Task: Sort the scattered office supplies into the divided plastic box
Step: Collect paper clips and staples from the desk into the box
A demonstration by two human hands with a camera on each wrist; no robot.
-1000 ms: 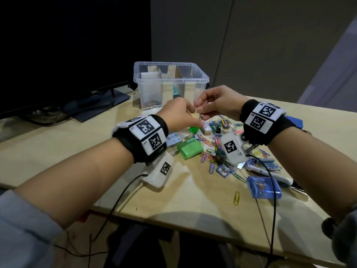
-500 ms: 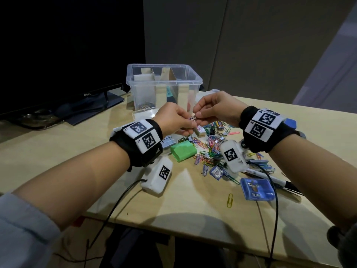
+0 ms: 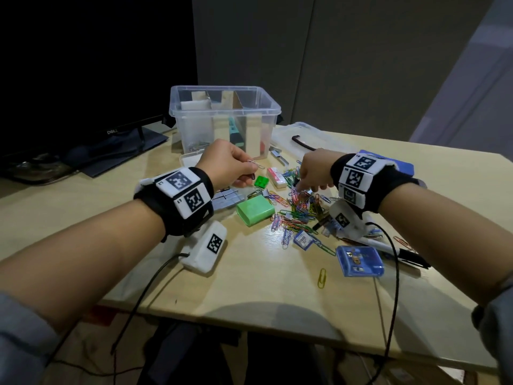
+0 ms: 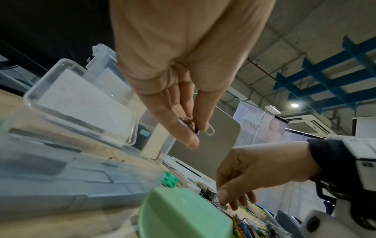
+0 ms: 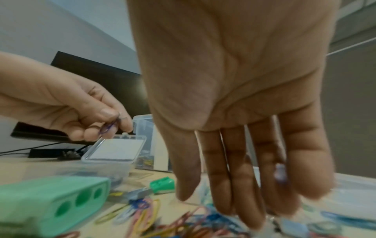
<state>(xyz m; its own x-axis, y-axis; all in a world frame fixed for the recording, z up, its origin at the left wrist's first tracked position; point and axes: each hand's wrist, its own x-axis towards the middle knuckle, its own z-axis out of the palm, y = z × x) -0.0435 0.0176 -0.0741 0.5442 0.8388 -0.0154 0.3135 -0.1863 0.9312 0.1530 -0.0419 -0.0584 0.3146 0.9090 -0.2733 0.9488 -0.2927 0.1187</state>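
The clear divided plastic box (image 3: pixel 224 107) stands at the back of the desk, with cardboard dividers inside. A silver paper clip (image 3: pixel 255 163) is pinched in my left hand (image 3: pixel 245 173) just in front of the box; the left wrist view shows the paper clip (image 4: pixel 210 131) between the thumb and fingers of the left hand (image 4: pixel 194 128). My right hand (image 3: pixel 306 187) reaches down with straight fingers (image 5: pixel 240 185) onto the pile of coloured paper clips (image 3: pixel 299 209). It holds nothing that I can see.
Around the pile lie a green sharpener box (image 3: pixel 255 209), a small green block (image 3: pixel 261 181), an eraser (image 3: pixel 276 173), a staples block (image 3: pixel 227 197), a blue case (image 3: pixel 359 261), a marker (image 3: pixel 388 248) and a lone yellow clip (image 3: pixel 322 277). A monitor (image 3: pixel 83 65) stands at the back left.
The two hands were together over the pile, both on a clip. They have parted: the left keeps the clip, the right has dropped onto the pile.
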